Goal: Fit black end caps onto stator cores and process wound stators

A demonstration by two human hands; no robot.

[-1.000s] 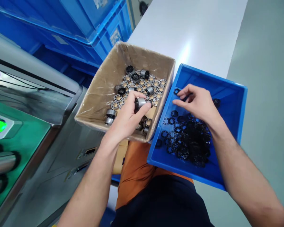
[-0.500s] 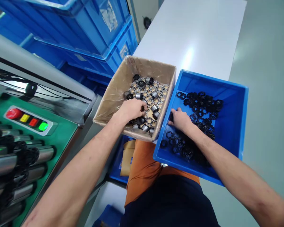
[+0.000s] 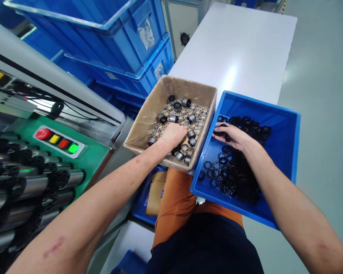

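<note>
As the white surface [image 3: 246, 45] runs away from the wearer, a stack of blue crates [image 3: 128, 49] stands beyond its left edge. To the left, a green machine bed [image 3: 97, 161] carries rows of large silver cylinders [image 3: 36, 186], with a button panel [image 3: 60, 140] near its far right corner. Near the close end of the surface are a blue plastic bin [image 3: 282, 148] and, just beside the bin's left edge, a cardboard box [image 3: 148, 114] lined with clear film.

The right hand [image 3: 234, 135] is inside the bin, near the left edge toward the far left corner. Its fingers are partly curled, the thumb set apart from them, with black toothed rings [image 3: 222, 131] gripped between. The left hand [image 3: 174, 135] is low in the box, right of its middle; its fingers bend downward, their tips are hidden, and I cannot tell how far they are open or whether they have hold of anything.

Small silver cores [image 3: 191, 118] with black ends lie in the box, several toward its near right corner and others by the far edge. Thin metal rings [image 3: 201, 117] spread along its right edge. Loose black rings [image 3: 214, 177] lie heaped in the bin from its far edge to near its close left corner.
</note>
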